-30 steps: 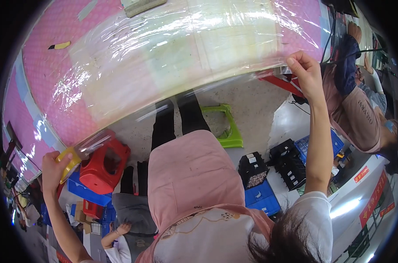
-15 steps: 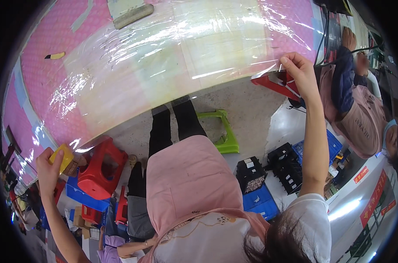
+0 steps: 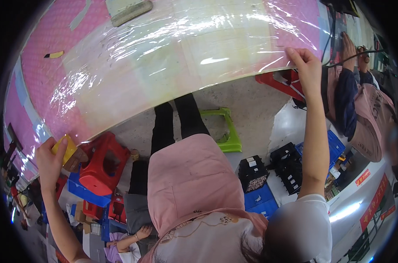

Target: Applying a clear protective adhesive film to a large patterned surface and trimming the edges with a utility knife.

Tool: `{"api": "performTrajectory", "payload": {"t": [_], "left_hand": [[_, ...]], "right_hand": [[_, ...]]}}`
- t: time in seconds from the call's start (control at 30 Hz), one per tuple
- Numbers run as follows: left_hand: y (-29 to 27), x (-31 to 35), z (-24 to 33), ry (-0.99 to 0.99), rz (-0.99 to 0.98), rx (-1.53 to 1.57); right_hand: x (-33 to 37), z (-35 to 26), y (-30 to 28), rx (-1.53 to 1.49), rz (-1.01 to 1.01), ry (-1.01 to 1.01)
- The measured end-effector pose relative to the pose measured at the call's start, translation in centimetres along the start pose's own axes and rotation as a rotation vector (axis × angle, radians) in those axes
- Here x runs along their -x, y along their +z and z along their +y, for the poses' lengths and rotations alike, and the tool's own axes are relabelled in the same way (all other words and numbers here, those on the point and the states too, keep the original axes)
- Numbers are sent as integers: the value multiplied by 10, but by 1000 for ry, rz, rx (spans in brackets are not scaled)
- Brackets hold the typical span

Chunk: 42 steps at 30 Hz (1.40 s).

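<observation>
My left hand (image 3: 49,160) is closed round a yellow roll of tape (image 3: 67,148) with a brown core, at the table's near left corner. At the near right edge, my right hand (image 3: 305,65) pinches a clear, shiny film (image 3: 273,65) between thumb and fingers. The glossy strip runs along the table edge between both hands; whether it is tape from the roll or part of the table's cover, I cannot tell. Under it lies the pink and pale yellow tabletop (image 3: 159,81).
A small yellow and black cutter (image 3: 54,55) and a grey bar-shaped tool (image 3: 132,13) lie on the table. Below stand red stools (image 3: 100,168), a green stool (image 3: 229,131), black bins (image 3: 253,171) and blue crates (image 3: 260,201). Another person (image 3: 361,114) works at the right.
My right hand has moved a little to the right and up with the film, and my left hand has risen slightly. The person at the right has shifted their hands.
</observation>
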<state>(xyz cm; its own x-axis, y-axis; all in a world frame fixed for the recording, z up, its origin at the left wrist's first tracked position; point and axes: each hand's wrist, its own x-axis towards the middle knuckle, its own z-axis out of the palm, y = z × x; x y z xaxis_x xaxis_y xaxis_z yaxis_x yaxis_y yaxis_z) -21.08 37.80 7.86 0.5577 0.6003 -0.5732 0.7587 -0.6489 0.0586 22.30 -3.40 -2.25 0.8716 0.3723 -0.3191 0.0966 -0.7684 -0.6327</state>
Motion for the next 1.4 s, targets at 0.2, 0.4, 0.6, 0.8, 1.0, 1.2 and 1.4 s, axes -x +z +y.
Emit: {"api": "performTrajectory", "payload": {"t": [0.2, 0.4, 0.6, 0.8, 1.0, 1.2, 1.4], "left_hand": [[-11, 2, 29, -33, 5, -87], [-13, 2, 34, -76, 17, -144], [-16, 0, 37, -99, 28, -218], [-13, 1, 35, -60, 24, -273], [-14, 9, 40, -120, -32, -243], [-11, 9, 38, -88, -9, -265], [-10, 13, 42, -96, -13, -277]], "right_hand": [[-2, 1, -1, -1, 10, -21], [-2, 3, -2, -12, -23, 44], [-1, 4, -1, -10, -16, 41], [-3, 6, -2, 36, -14, 64], [-2, 1, 2, 1, 22, 11], [-2, -4, 1, 239, 36, -74], [18, -9, 19, 799, 338, -266]]}}
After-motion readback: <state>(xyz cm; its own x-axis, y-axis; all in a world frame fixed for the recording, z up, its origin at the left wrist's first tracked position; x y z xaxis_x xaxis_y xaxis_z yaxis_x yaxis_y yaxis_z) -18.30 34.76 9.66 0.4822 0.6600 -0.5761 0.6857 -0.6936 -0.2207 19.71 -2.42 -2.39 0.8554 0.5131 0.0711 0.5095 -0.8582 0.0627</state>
